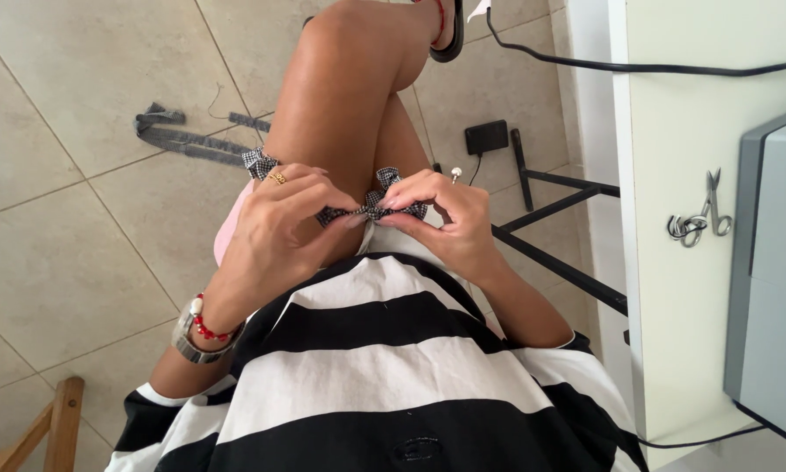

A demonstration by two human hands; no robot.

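Note:
My left hand [275,223] and my right hand [441,218] pinch a small gathered piece of black-and-white checked fabric [371,205] between them, over my lap. The fabric is ruffled and sticks out past both hands, at the left near my ringed finger and at the right by my fingertips. A pin with a round pale head [455,174] stands up just above my right hand. My left wrist carries a metal watch and a red bead bracelet [202,330]. I sit with one leg crossed, in a black-and-white striped shirt.
A strip of grey fabric [179,138] lies on the tiled floor at left. A black foot pedal [486,137] with a cable sits under the table frame. On the pale tabletop at right lie small scissors [700,218] beside a grey machine [773,280]. A wooden chair corner [56,433] shows bottom left.

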